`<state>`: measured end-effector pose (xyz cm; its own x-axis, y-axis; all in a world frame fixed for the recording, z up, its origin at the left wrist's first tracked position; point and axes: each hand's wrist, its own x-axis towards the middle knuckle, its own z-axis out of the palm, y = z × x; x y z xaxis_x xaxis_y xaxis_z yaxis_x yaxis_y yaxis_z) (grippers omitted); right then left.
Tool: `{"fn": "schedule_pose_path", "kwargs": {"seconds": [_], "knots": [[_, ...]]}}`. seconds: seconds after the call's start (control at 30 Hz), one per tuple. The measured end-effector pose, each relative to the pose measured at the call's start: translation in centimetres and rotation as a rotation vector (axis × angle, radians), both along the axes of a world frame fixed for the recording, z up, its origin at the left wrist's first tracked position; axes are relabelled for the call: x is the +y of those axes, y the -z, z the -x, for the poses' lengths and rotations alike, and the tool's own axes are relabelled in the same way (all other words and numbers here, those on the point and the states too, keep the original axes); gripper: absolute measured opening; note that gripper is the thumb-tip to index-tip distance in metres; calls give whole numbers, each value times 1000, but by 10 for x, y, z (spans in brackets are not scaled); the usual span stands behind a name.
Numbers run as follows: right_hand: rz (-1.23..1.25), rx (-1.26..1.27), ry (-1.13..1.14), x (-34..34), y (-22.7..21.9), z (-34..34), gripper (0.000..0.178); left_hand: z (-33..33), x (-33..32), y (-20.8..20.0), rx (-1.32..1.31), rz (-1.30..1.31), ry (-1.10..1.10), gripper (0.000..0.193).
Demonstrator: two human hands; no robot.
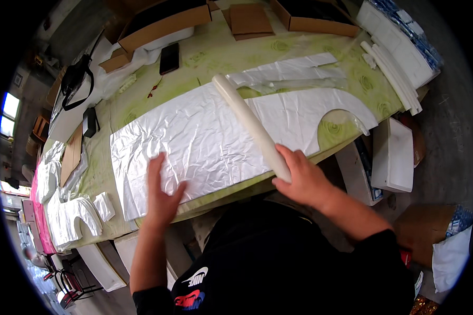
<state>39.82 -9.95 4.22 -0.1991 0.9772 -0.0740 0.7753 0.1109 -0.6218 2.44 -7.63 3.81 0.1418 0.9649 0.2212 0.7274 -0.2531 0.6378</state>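
Observation:
A silvery-white crinkled sheet (pixel 194 139) is spread over the table, with a rounded cut-out at its right end. Across it slants a long cream-white tube (pixel 249 121), its far end toward the table's middle. The near end of the tube is gripped by my right hand (pixel 303 178), fingers wrapped round it at the table's front edge. My left hand (pixel 162 194) is over the left part of the sheet, thumb and fingers apart, holding nothing. Whether its fingertips touch the sheet I cannot tell. Beyond the tube lie narrow silvery strips (pixel 289 68).
A green patterned cloth (pixel 207 55) covers the table. At the back are cardboard boxes (pixel 165 25) and a dark phone (pixel 169 59). White rolls (pixel 391 76) lie at the right edge. Folded silvery pieces (pixel 71 220) are at left; white foam boxes (pixel 393 155) stand below right.

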Motion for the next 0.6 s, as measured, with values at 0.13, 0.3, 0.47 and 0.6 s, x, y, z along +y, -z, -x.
{"fn": "schedule_pose_path", "kwargs": {"seconds": [0.13,0.3,0.47,0.6], "knots": [[-69,184,63,-27,9,8,79,-105,12,-15,-23,-33,358,66],[78,436,160,-36,4,-9,57,-179,41,-33,-85,-152,586,53],[122,505,91,-51,19,-13,46,-254,78,-23,157,123,666,40],[74,624,173,-60,33,-17,38,-281,105,-5,342,379,615,34]]}}
